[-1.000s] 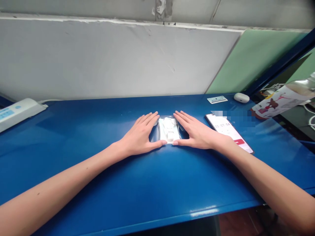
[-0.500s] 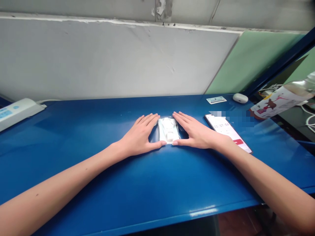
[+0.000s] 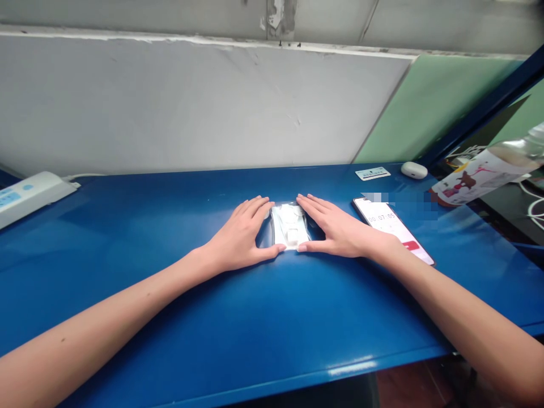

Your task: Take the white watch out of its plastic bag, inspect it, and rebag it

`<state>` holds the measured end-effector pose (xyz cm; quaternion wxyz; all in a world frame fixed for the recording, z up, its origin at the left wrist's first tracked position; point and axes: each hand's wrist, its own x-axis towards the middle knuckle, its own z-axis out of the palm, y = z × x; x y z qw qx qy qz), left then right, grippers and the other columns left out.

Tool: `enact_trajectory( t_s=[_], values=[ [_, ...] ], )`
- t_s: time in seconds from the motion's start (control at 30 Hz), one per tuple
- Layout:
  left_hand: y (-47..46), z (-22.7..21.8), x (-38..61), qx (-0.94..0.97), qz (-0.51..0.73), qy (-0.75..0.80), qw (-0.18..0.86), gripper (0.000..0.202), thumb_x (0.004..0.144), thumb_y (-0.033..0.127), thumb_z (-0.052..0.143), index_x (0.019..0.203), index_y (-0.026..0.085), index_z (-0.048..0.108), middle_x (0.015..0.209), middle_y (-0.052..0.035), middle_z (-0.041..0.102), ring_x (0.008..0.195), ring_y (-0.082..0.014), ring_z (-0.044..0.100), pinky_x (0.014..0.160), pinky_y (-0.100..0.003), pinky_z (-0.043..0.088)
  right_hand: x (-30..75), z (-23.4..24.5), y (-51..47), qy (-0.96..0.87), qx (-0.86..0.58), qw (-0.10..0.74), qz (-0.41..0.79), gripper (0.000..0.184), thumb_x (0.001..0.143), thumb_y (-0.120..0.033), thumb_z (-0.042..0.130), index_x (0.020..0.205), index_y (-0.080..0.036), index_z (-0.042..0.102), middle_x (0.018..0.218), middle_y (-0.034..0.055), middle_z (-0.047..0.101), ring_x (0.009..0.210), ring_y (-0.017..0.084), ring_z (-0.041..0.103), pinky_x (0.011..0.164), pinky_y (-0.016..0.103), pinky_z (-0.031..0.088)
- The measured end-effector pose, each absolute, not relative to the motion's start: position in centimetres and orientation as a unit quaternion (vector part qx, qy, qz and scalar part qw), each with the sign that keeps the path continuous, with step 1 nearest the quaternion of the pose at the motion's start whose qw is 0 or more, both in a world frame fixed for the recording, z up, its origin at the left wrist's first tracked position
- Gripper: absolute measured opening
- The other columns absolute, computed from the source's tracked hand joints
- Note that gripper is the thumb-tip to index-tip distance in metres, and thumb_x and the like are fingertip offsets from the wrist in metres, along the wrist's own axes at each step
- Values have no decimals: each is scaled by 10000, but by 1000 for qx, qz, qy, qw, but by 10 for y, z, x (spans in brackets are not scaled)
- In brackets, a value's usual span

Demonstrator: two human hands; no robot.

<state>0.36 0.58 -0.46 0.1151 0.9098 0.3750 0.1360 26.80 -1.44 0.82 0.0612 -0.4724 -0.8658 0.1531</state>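
A small clear plastic bag (image 3: 289,225) with white parts inside lies flat on the blue table (image 3: 170,215) in the middle. My left hand (image 3: 240,235) rests flat on the table against the bag's left edge, fingers stretched out, thumb at the bag's near corner. My right hand (image 3: 340,229) lies flat against the bag's right edge in the same way, fingers straight and together. Both palms face down, and neither hand lifts the bag.
A phone (image 3: 393,229) showing a timer lies just right of my right hand. Behind it sit a small card (image 3: 373,173) and a white earbud case (image 3: 414,169). A white power strip (image 3: 29,195) lies far left. A plastic bottle (image 3: 488,170) lies at the right edge.
My hands have drawn slightly closer together around the bag. The phone's timer has gone up by one second. Otherwise nothing has moved.
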Motion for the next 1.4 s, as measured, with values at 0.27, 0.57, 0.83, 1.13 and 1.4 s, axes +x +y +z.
enact_trajectory(
  t_s=[0.27, 0.57, 0.83, 1.13, 1.4],
  values=[
    [5, -4, 3, 901, 152, 392, 110, 535, 1031, 395, 317, 1438, 71, 439, 1582, -224, 332, 1489, -323, 275, 1201, -511, 277, 268, 7, -13, -850, -511, 119, 43, 739, 930, -599, 504, 1464, -90, 453, 1431, 218, 560, 1309, 372, 540, 1057, 508, 469],
    [5, -3, 4, 899, 128, 403, 112, 794, 918, 634, 499, 1489, 91, 396, 1584, -208, 346, 1482, -367, 277, 1185, -526, 296, 262, 16, -18, -839, -516, 169, 48, 269, 937, -421, 561, 866, -210, 712, 868, 76, 754, 813, 260, 703, 729, 385, 543],
    [7, 0, 3, 921, 94, 368, 91, 697, 956, 468, 407, 1515, 54, 363, 1574, -204, 369, 1480, -382, 269, 1186, -553, 260, 267, 9, -14, -874, -453, 168, 56, 654, 938, -496, 551, 1442, -84, 484, 1484, 193, 516, 1402, 345, 433, 1145, 503, 393],
    [6, -2, 4, 906, 100, 399, 95, 733, 952, 537, 424, 1502, 57, 362, 1587, -209, 342, 1489, -349, 268, 1197, -505, 260, 274, 14, -14, -871, -466, 94, 125, 871, 886, -699, 503, 1538, -135, 378, 1591, 162, 372, 1484, 372, 299, 1188, 551, 323],
    [7, -3, 4, 910, 106, 387, 106, 777, 940, 625, 450, 1496, 85, 391, 1570, -191, 386, 1484, -360, 277, 1195, -516, 261, 286, 14, -8, -867, -469, 82, 148, 889, 854, -713, 545, 1536, -163, 391, 1586, 161, 382, 1487, 375, 290, 1180, 571, 318]
  ],
)
